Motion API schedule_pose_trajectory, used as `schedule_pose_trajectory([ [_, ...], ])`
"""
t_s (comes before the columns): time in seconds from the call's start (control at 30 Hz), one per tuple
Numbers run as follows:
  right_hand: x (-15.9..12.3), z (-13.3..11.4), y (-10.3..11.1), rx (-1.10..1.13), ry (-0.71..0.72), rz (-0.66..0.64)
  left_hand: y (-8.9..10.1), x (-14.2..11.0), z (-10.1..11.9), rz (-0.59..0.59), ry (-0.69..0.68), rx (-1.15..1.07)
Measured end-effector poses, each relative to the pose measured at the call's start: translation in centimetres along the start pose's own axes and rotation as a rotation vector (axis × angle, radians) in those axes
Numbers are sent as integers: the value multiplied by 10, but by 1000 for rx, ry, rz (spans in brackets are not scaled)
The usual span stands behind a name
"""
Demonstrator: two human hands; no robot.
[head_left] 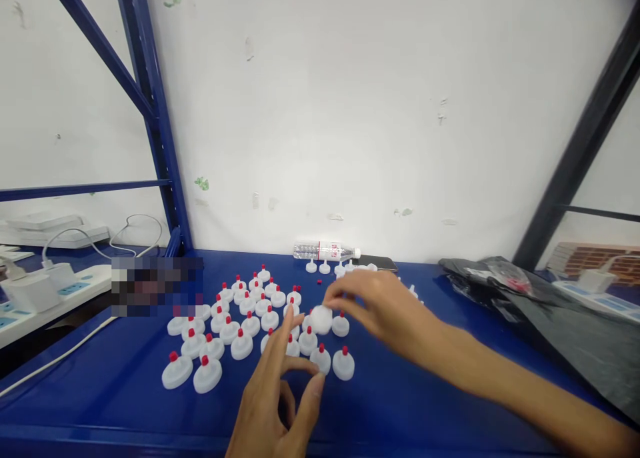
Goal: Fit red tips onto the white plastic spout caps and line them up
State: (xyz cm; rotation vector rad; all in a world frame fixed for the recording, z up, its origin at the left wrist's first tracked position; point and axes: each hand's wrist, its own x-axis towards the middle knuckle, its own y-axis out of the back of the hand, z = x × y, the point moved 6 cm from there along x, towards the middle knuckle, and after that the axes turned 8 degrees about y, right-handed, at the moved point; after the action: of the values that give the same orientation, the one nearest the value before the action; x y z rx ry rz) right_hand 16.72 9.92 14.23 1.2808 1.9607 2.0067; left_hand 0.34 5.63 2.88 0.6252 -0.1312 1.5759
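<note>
Right hand point(375, 303): fingers pinch a blurred, round, white plastic cap point(321, 321) over the blue worktop point(400, 398). Left hand point(267, 398), on the near side: thumb and index tips almost meet; cannot tell whether they grip anything. Red-tipped white plastic caps point(207, 377) stand left; clear plastic bottle point(306, 251) lies far.
</note>
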Motion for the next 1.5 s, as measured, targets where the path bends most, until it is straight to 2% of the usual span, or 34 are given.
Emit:
schedule_pose_trajectory([
  [0.1, -18, -35, -10, 84, 128, -32, -2, 2, -1, -119, 0, 21],
  [0.2, -16, -36, -12, 170, 125, -16, -1, 5, -1, -144, 42, 11],
  [0.27, -2, -14, -11, 180, 27, 9, -1, 7, -2, -138, 113, 1],
  [0.33, 17, 15, -18, 94, -45, -20, -1, 7, -3, -129, 165, 4],
  [0.5, 57, 80, -70, 24, -87, -218, -1, 6, 0, -105, 209, -9],
  [0.63, 75, 99, -105, 57, -85, -283, -2, 6, 0, -112, 231, -14],
  [0.73, 82, 104, -115, 89, -102, -283, -2, 5, -2, -112, 252, -10],
  [0.83, 83, 107, -106, 140, -119, -237, -2, 5, -3, -109, 263, -1],
  [0.93, 73, 104, -80, 211, -152, -152, -2, 5, -2, -112, 263, 4],
  [1.07, 44, 85, -33, 359, -188, -81, -3, 4, 1, -118, 256, -18],
  [1.13, 26, 73, -17, 592, -264, -64, -2, 5, 2, -110, 258, -27],
  [1.2, 8, 60, -6, 661, -304, -44, -2, 5, 3, -116, 246, -26],
  [1.33, -17, 34, -10, 717, -346, -32, -3, 6, 2, -172, 209, -12],
  [1.5, -21, 9, -23, 778, -330, 15, -5, 7, -1, -213, 194, -29],
])
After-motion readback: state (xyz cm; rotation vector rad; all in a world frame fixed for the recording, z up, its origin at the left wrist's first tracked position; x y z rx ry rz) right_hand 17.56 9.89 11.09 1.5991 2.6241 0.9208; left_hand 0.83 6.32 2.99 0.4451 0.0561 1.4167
